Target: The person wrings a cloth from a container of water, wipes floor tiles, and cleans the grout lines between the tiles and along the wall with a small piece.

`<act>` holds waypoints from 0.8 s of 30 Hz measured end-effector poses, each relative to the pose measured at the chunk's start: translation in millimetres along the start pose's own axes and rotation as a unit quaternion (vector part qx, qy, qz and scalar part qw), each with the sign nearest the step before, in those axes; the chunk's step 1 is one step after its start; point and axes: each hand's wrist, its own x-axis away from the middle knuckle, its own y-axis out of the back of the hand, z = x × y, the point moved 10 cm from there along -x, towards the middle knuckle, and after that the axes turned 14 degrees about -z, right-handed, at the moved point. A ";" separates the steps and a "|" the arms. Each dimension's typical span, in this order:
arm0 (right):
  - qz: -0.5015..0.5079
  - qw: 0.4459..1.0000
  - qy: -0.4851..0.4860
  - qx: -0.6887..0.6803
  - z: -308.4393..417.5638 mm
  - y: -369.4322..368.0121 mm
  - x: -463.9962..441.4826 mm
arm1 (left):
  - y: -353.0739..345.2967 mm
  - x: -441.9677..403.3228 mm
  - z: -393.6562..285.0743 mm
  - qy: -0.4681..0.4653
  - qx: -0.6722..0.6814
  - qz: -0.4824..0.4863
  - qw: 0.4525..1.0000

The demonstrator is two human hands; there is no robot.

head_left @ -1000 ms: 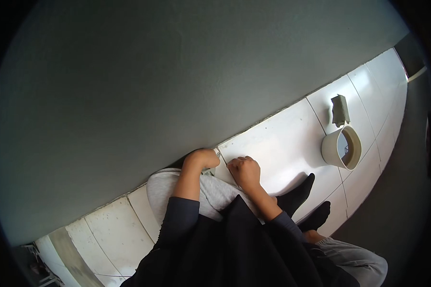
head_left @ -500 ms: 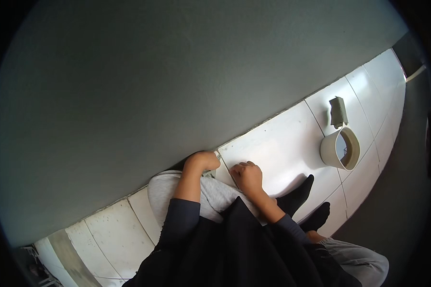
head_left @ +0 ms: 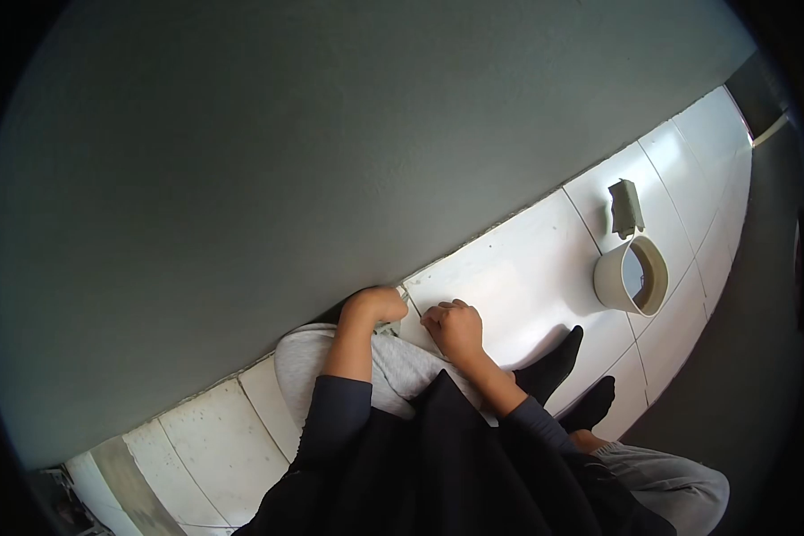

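Note:
My left hand (head_left: 380, 305) is closed low against the foot of the grey wall, with its wrist bent and its fingertips turned out of sight. Just under it shows a small bit of something grey-green (head_left: 388, 329), too hidden to name. Close by on the right, my right hand (head_left: 456, 329) is curled, knuckles up, over the white tiled floor (head_left: 500, 268) near a tile joint. Whatever its fingers hold, if anything, cannot be seen. Both hands are just beyond my grey-trousered leg (head_left: 308, 362).
To the right stands a cream bucket (head_left: 609, 279) with liquid in it. Beside its rim, nearer the wall (head_left: 268, 179), lies a crumpled grey-green piece (head_left: 626, 207). My black-socked feet (head_left: 549, 364) rest on the tiles between me and the bucket.
My right hand has shifted slightly left, toward my left hand. The left hand keeps nearly the same place and shape; the whole view has moved a little.

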 end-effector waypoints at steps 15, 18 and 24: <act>0.002 0.999 -0.036 -0.001 -3.6 -3.3 -8.7 | 2.0 -2.0 3.6 -0.008 0.013 -0.036 0.999; -0.022 0.999 -0.027 -0.010 -1.9 -13.8 -21.2 | -3.4 -6.6 3.5 -0.018 -0.010 -0.020 1.000; -0.073 0.997 -0.008 -0.023 0.3 -22.7 -40.6 | -5.6 -7.6 4.6 -0.035 -0.026 -0.018 0.999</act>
